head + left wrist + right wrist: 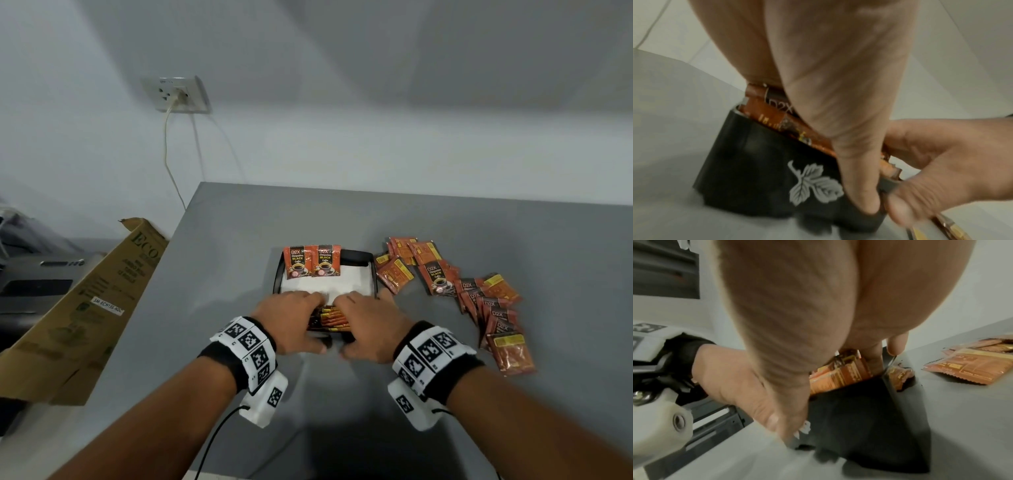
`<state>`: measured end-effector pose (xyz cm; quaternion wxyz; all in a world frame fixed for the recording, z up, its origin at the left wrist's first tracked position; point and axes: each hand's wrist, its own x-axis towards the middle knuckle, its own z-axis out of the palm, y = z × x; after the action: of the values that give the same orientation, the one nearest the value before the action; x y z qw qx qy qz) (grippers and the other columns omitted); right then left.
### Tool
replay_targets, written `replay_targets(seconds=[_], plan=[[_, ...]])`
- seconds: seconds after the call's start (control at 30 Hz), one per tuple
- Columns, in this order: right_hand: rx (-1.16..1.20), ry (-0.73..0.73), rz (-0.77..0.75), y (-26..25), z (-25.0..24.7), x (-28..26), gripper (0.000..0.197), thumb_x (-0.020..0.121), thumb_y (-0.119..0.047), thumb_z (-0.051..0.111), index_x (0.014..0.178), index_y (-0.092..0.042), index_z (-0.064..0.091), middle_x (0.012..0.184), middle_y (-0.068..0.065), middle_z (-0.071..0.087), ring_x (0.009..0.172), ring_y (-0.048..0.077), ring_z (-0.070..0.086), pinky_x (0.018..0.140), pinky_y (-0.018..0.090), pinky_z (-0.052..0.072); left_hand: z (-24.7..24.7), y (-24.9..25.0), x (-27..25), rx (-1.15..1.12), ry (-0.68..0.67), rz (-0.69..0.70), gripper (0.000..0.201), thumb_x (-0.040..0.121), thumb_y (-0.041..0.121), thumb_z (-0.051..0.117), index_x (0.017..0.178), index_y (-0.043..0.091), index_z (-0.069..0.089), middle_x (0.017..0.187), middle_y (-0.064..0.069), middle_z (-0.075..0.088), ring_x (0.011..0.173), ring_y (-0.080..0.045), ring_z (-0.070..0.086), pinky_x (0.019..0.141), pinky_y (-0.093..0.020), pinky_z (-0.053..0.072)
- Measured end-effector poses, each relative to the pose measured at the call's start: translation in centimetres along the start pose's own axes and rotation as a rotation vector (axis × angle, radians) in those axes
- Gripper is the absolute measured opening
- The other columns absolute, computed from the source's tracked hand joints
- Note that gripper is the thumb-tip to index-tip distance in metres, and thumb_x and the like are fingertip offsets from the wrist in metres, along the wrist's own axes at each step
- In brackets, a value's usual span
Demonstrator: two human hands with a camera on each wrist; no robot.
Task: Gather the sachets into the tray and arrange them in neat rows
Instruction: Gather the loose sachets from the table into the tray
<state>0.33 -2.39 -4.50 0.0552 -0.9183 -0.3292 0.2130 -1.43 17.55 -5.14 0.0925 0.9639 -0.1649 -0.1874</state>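
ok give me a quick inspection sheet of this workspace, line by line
surface: grey table, matte.
job's things: black tray with white liner; two sachets upright at its far wall; a row of sachets on edge at the near end; loose sachets scattered right of the tray.
clutter: cardboard box off the table's left edge.
hands: left hand and right hand both press the near row, thumbs on the tray's near wall.
cables: cord from the wall socket; wrist camera leads.
surroundings: pale wall; dark equipment at far left.

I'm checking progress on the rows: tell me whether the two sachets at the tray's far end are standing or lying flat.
Standing: the two sachets lean upright against the tray's far wall, printed fronts facing the camera.
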Motion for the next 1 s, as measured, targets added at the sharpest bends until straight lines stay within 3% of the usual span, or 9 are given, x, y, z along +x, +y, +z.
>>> replay_targets(seconds=[0.1, 0.2, 0.37, 0.53, 0.6, 0.7, 0.77, 0.9, 1.0], plan=[[0.037, 0.037, 0.004, -0.1, -0.1, -0.1, 0.045, 0.093, -0.055, 0.053, 0.124, -0.024, 0.046, 0.115, -0.004, 0.060, 0.102, 0.019, 0.058, 0.101, 0.049, 0.032, -0.6, -0.3, -0.1, -0.115, -0.037, 0.022, 0.055, 0.079, 0.049, 0.060, 0.129, 0.030, 0.049, 0.115, 0.004, 0.062, 0.103, -0.018, 0.061, 0.088, -0.037, 0.053], [0.140, -0.005, 0.032, 0.3, -0.1, 0.2, 0.034, 0.094, -0.046, 0.053, 0.121, -0.025, 0.050, 0.112, -0.004, 0.063, 0.105, 0.021, 0.058, 0.100, 0.047, 0.031, -1.2, -0.6, 0.0, -0.117, -0.051, 0.006, 0.051, 0.077, 0.031, 0.054, 0.129, 0.030, 0.051, 0.118, 0.001, 0.063, 0.105, -0.021, 0.060, 0.088, -0.039, 0.053], [0.128, 0.068, 0.063, 0.5, 0.2, 0.5, 0.025, 0.094, -0.035, 0.050, 0.116, -0.024, 0.051, 0.102, -0.003, 0.063, 0.094, 0.020, 0.058, 0.104, 0.050, 0.033, -1.1, -0.3, -0.1, -0.037, 0.004, 0.011, 0.043, 0.084, 0.023, 0.057, 0.127, 0.028, 0.052, 0.114, 0.001, 0.066, 0.099, -0.022, 0.063, 0.078, -0.038, 0.056], [0.057, 0.171, 0.059, 0.0, 0.4, 0.3, 0.026, 0.095, -0.039, 0.051, 0.117, -0.025, 0.051, 0.101, -0.006, 0.063, 0.090, 0.018, 0.056, 0.101, 0.049, 0.036, -0.9, -0.3, -0.4, -0.014, 0.129, 0.029, 0.044, 0.083, 0.026, 0.056, 0.127, 0.028, 0.051, 0.111, 0.002, 0.065, 0.097, -0.022, 0.063, 0.076, -0.034, 0.052], [0.030, 0.154, 0.059, -0.1, 0.6, 0.0, 0.029, 0.094, -0.046, 0.050, 0.114, -0.026, 0.053, 0.103, -0.006, 0.065, 0.097, 0.019, 0.054, 0.100, 0.049, 0.035, -0.4, -0.2, -0.6, -0.042, 0.123, 0.031, 0.049, 0.080, 0.040, 0.057, 0.127, 0.028, 0.050, 0.111, 0.003, 0.064, 0.101, -0.021, 0.061, 0.082, -0.036, 0.053], [0.004, 0.161, 0.069, -0.2, 0.8, -0.3, 0.051, 0.087, -0.068, 0.042, 0.108, -0.026, 0.059, 0.105, -0.008, 0.064, 0.102, 0.018, 0.048, 0.095, 0.047, 0.034, 0.5, -0.5, -0.7, -0.042, 0.123, 0.053, 0.076, 0.067, 0.068, 0.059, 0.130, 0.026, 0.053, 0.118, 0.006, 0.058, 0.110, -0.016, 0.052, 0.098, -0.033, 0.046], [0.006, 0.161, 0.069, -0.2, 1.0, -0.4, 0.062, 0.079, -0.079, 0.040, 0.108, -0.026, 0.058, 0.105, -0.010, 0.062, 0.102, 0.016, 0.049, 0.093, 0.045, 0.034, 0.4, -0.6, -0.7, -0.007, 0.135, 0.077, 0.087, 0.060, 0.077, 0.060, 0.129, 0.025, 0.055, 0.120, 0.008, 0.055, 0.110, -0.015, 0.047, 0.100, -0.030, 0.042], [0.000, 0.102, 0.039, -0.2, 1.0, -0.7, 0.062, 0.076, -0.083, 0.045, 0.102, -0.029, 0.060, 0.094, -0.010, 0.066, 0.090, 0.015, 0.057, 0.090, 0.043, 0.031, -0.5, -0.2, -1.2, 0.018, 0.002, 0.045, 0.089, 0.062, 0.070, 0.070, 0.136, 0.026, 0.047, 0.120, 0.005, 0.061, 0.106, -0.016, 0.057, 0.092, -0.029, 0.046], [-0.019, 0.076, 0.030, -0.3, 1.0, -1.0, 0.051, 0.082, -0.069, 0.051, 0.112, -0.028, 0.056, 0.100, -0.008, 0.066, 0.093, 0.017, 0.059, 0.097, 0.046, 0.031, -0.5, -0.3, -0.9, -0.002, -0.032, 0.005, 0.082, 0.067, 0.051, 0.075, 0.138, 0.027, 0.043, 0.121, 0.005, 0.061, 0.105, -0.019, 0.062, 0.087, -0.032, 0.052]])
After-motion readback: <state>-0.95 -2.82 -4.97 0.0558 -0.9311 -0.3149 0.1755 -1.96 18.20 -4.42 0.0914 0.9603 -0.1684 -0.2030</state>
